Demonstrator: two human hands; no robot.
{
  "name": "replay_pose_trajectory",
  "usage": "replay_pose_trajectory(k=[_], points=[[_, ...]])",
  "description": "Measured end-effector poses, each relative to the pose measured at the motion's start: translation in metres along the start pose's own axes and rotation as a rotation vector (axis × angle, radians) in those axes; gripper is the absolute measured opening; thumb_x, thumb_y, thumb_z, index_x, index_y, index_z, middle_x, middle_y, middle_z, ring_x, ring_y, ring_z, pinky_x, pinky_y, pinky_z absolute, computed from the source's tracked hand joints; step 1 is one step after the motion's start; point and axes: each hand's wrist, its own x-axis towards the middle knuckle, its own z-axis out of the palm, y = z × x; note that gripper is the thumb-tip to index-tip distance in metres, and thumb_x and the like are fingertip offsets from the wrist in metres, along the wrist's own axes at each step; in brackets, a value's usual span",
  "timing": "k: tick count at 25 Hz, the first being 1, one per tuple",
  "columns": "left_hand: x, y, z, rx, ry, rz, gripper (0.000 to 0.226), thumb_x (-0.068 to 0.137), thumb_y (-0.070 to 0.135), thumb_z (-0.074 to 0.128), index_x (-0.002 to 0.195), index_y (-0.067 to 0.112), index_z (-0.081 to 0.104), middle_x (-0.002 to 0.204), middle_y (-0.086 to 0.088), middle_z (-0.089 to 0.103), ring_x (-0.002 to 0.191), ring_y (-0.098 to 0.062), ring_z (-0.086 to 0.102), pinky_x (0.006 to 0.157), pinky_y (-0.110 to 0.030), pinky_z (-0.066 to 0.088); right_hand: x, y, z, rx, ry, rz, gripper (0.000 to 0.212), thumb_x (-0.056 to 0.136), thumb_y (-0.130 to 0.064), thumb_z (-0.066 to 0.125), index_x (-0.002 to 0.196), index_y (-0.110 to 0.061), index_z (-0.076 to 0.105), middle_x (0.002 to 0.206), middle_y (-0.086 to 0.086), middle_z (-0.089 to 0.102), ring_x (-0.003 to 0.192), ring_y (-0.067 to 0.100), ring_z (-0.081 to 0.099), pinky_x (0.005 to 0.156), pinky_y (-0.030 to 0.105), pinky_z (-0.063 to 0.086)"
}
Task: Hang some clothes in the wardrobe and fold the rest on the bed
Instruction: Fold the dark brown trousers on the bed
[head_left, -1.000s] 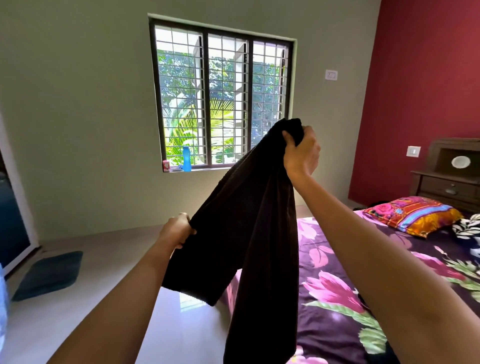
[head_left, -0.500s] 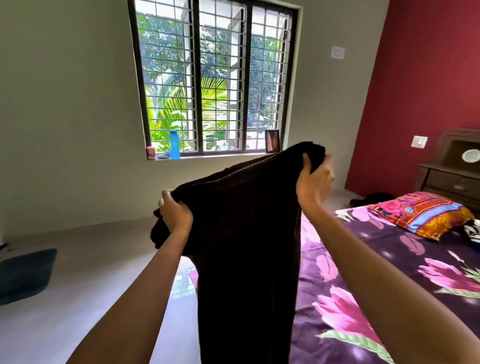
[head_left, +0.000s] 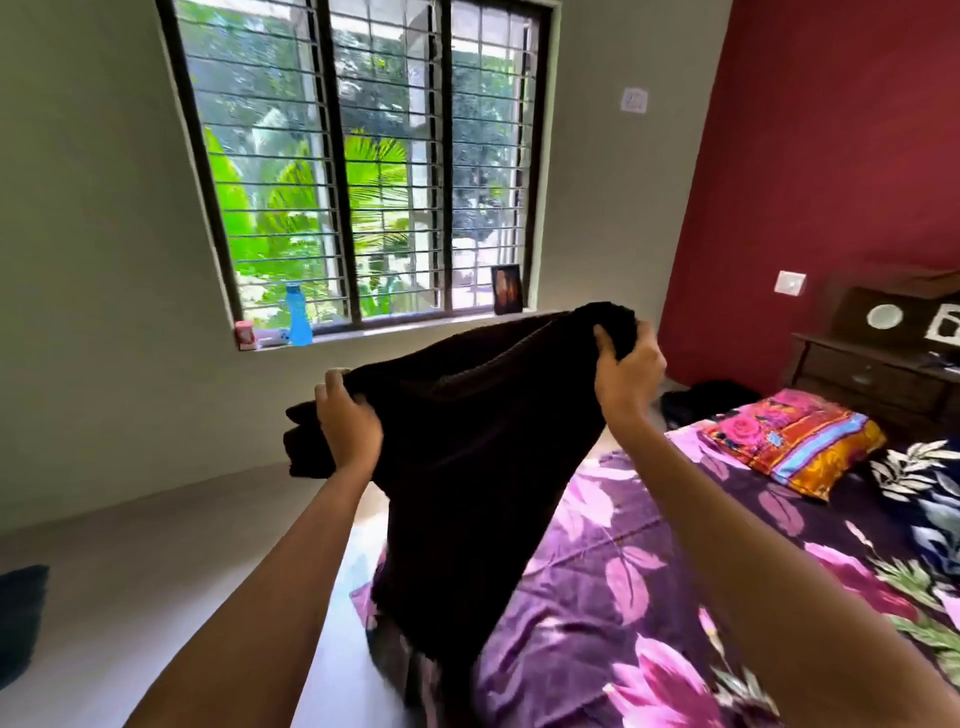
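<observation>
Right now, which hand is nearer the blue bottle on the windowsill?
Left. The left hand grips the dark garment just below and right of the bottle; the right hand holds its other end, much farther right.

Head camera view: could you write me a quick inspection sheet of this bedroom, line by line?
Surface: bed covered by a purple floral sheet.
Job's things: dark garment held up, spread between both hands, hanging down.
Clutter: colourful pillow on the bed; dark heap on the floor beyond it.
Hands: left hand and right hand each grip the garment's top edge.
Cables: nothing seen.
Surroundings: barred window, blue bottle on its sill, red wall, wooden dresser.
</observation>
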Motion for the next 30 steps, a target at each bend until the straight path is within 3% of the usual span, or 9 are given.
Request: replay_pose_trajectory(k=[8,13,19,24,28,30], points=[[0.027,0.044,0.132,-0.087,-0.192,0.025,0.027,0.09,-0.006,0.039,0.113,-0.009,0.052,0.114,-0.032,0.051,0.106,-0.042,0.05,0.09,-0.038,0.031,0.093,0.03,-0.011,-0.198,0.196,-0.119,0.038,0.087,-0.011,0.063,0.124,-0.006,0.057,0.12,0.01,0.063,0.113,0.027,0.058,0.098,0.036,0.039],[0.028,0.05,0.234,-0.094,-0.347,0.041,0.028,0.097,0.006,0.039,0.12,-0.001,0.053,0.118,-0.023,0.052,0.104,-0.041,0.054,0.084,-0.045,0.042,0.137,0.073,-0.012,-0.301,0.362,-0.174,0.034,0.083,-0.007,0.064,0.116,-0.003,0.059,0.114,0.01,0.065,0.107,0.026,0.06,0.093,0.021,0.037],[0.003,0.064,0.335,-0.139,-0.611,0.093,0.029,0.095,0.008,0.04,0.119,0.0,0.053,0.121,-0.021,0.052,0.103,-0.043,0.053,0.083,-0.046,0.04,0.163,0.129,-0.034,-0.507,0.558,-0.119,0.031,0.082,-0.004,0.064,0.112,0.001,0.059,0.111,0.013,0.065,0.104,0.028,0.061,0.087,0.015,0.035],[-0.035,0.076,0.419,-0.169,-0.84,0.148,0.025,0.093,0.004,0.042,0.114,-0.007,0.051,0.118,-0.027,0.05,0.104,-0.045,0.05,0.085,-0.046,0.035,0.196,0.193,-0.069,-0.604,0.613,0.031,0.029,0.085,-0.006,0.063,0.113,-0.003,0.058,0.107,0.015,0.065,0.101,0.031,0.06,0.084,0.028,0.04],[-0.049,0.101,0.499,-0.25,-1.049,0.019,0.023,0.091,-0.002,0.042,0.11,-0.009,0.053,0.112,-0.03,0.054,0.106,-0.042,0.051,0.089,-0.041,0.036,0.253,0.234,-0.09,-0.646,0.565,0.189,0.025,0.089,-0.008,0.061,0.113,-0.004,0.055,0.106,0.017,0.063,0.101,0.031,0.059,0.076,0.024,0.037],[-0.047,0.134,0.538,-0.357,-1.14,-0.082,0.019,0.089,-0.003,0.043,0.104,-0.005,0.054,0.103,-0.027,0.058,0.102,-0.041,0.056,0.086,-0.044,0.044,0.286,0.235,-0.099,-0.626,0.579,0.157,0.025,0.091,-0.007,0.058,0.115,0.0,0.053,0.107,0.019,0.063,0.101,0.031,0.059,0.071,0.017,0.034]])
